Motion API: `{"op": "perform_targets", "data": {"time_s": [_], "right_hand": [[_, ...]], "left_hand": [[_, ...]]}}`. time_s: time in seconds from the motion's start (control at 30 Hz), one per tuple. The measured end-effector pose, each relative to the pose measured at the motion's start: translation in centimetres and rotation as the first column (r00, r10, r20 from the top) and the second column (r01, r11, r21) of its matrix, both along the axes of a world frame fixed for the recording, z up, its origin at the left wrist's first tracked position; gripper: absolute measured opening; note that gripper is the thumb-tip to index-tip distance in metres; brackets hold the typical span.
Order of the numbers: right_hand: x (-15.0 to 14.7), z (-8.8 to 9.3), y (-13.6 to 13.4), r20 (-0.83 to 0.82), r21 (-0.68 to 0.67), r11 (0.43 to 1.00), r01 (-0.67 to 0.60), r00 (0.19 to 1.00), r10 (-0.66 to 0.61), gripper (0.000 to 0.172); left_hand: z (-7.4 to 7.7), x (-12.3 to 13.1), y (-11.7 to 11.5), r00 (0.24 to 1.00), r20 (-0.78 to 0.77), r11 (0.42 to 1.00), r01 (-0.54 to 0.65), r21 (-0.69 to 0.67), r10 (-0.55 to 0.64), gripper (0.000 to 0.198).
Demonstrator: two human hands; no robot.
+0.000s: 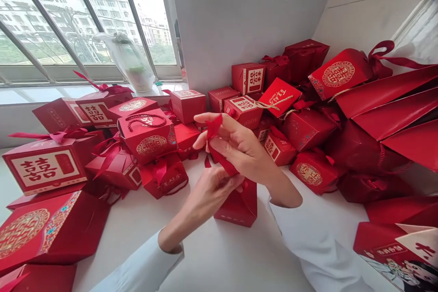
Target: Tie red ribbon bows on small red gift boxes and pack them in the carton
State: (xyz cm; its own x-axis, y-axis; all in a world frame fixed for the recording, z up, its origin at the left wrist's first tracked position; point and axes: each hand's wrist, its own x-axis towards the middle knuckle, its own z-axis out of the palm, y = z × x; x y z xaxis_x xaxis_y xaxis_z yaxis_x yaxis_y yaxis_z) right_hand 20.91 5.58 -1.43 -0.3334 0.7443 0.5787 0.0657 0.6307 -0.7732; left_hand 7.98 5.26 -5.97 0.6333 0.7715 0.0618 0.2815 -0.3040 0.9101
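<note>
A small red gift box (237, 207) stands on the white table in front of me, its top partly covered by my hands. My left hand (210, 189) is closed at the top of the box, its fingertips pinching red ribbon. Just above it, my right hand (236, 141) holds a length of the same red ribbon (215, 130) between thumb and fingers, with the strip looped up past the fingertips. Exactly where the ribbon meets the box is hidden by my fingers.
Red gift boxes are piled on the left (44, 164) and right (311, 171), many with ribbons or cord handles. Large red bags (393, 105) lean at the far right. A plastic-wrapped cup (135, 70) stands on the sill by the barred window. White tabletop (205, 255) shows in front.
</note>
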Motion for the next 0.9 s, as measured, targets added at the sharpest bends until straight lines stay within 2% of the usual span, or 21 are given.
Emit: {"op": "perform_targets", "data": {"time_s": [0.1, 0.2, 0.27, 0.33, 0.43, 0.6, 0.77, 0.9], "right_hand": [[1.6, 0.1, 0.2, 0.196, -0.021, 0.994, 0.111, 0.975, -0.105, 0.04], [3.7, 0.5, -0.2, 0.4, -0.166, 0.985, 0.049, 0.916, 0.022, 0.044], [4.8, 0.8, -0.6, 0.479, -0.263, 0.965, 0.008, 0.869, 0.123, 0.049], [5.5, 0.9, -1.0, 0.524, -0.321, 0.947, 0.015, 0.836, 0.164, 0.049], [5.9, 0.8, -1.2, 0.536, -0.354, 0.934, 0.042, 0.827, 0.166, 0.041], [5.9, 0.5, -1.2, 0.486, -0.401, 0.916, 0.025, 0.853, 0.19, 0.042], [5.9, 0.3, -1.3, 0.455, -0.422, 0.904, 0.071, 0.879, 0.143, 0.037], [6.0, -0.1, -1.5, 0.509, -0.411, 0.904, 0.115, 0.852, 0.123, 0.038]], "left_hand": [[0.1, -0.1, 0.1, 0.997, 0.012, 0.996, -0.076, -0.039, 0.077, 0.047], [0.4, -0.3, 0.2, 0.993, 0.065, 0.992, -0.088, -0.087, 0.094, 0.049], [0.6, -0.4, 0.2, 0.99, 0.118, 0.993, -0.072, -0.095, 0.083, 0.048], [0.8, -0.5, 0.2, 0.987, 0.144, 0.994, -0.053, -0.093, 0.066, 0.049], [0.8, -0.6, 0.2, 0.987, 0.142, 0.995, -0.058, -0.083, 0.07, 0.051], [0.8, -0.7, 0.1, 0.99, 0.1, 0.995, -0.103, -0.004, 0.103, 0.051], [0.5, -0.6, 0.1, 0.984, 0.112, 0.989, -0.144, 0.043, 0.139, 0.05], [0.4, -0.6, 0.1, 0.983, 0.101, 0.985, -0.163, 0.062, 0.156, 0.053]]}}
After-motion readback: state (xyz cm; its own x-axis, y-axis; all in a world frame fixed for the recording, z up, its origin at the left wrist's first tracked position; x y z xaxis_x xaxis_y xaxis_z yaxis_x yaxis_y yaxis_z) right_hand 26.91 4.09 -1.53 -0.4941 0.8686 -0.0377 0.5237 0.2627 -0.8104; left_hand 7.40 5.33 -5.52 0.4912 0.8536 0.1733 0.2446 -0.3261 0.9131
